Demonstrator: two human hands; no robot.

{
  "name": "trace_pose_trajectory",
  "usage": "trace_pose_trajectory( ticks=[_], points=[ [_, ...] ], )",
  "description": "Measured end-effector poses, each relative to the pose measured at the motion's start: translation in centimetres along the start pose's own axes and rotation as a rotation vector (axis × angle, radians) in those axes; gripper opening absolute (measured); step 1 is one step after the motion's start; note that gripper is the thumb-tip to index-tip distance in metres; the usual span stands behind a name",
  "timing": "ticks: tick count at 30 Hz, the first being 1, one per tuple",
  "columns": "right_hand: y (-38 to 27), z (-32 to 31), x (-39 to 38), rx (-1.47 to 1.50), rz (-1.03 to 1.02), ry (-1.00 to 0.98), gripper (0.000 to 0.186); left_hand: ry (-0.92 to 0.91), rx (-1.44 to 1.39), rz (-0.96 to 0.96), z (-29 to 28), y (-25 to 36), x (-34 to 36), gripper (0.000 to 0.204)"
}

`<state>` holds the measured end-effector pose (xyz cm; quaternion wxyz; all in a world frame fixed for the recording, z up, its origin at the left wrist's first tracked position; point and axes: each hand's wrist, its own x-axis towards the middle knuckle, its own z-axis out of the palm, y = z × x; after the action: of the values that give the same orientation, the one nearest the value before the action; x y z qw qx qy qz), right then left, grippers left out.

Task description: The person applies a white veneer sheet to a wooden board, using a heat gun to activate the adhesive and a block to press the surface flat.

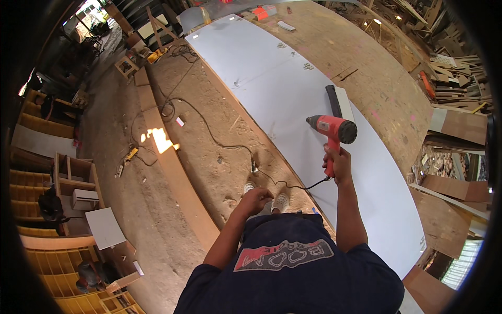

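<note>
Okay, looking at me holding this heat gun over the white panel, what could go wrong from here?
The right hand holds the red heat gun just above the white panel; lingering in one spot might scorch or blister its surface. The black cord trails across the dusty floor near the shoes, so it could snag a foot. Sawdust and wood scraps lie all around, a possible fire hazard near hot air.

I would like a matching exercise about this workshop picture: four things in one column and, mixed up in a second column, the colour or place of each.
Things:
1. heat gun
2. long panel
3. power cord
4. left hand

Descriptions:
A. black, trailing over the dusty floor
B. pale grey, lying flat on the workbench
C. red, gripped in the right hand
D. hanging low beside the body, holding nothing that can be seen

Pairs: 1-C, 2-B, 3-A, 4-D
</note>
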<state>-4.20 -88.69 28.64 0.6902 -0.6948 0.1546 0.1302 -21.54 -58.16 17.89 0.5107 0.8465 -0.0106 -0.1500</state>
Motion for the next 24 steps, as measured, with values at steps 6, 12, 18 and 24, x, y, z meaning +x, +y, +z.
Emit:
trace_pose_trajectory(
  ticks=[6,12,18,24],
  points=[
    [0.4,0.2,-1.3,0.014,0.013,-0.091,0.030,-0.013,0.056,-0.015,-0.2,0.8,0.5,0.019],
    [0.4,1.0,-2.3,0.007,0.012,-0.184,0.035,-0.021,0.079,-0.026,-0.5,0.9,0.6,0.022],
    [0.3,1.9,-2.8,-0.017,0.034,-0.250,0.037,-0.045,0.020,-0.005,-0.6,0.9,0.9,0.018],
    [0.8,3.0,-2.8,-0.024,0.058,-0.327,0.038,-0.034,-0.015,0.019,-0.6,1.7,1.3,0.017]
  ],
)
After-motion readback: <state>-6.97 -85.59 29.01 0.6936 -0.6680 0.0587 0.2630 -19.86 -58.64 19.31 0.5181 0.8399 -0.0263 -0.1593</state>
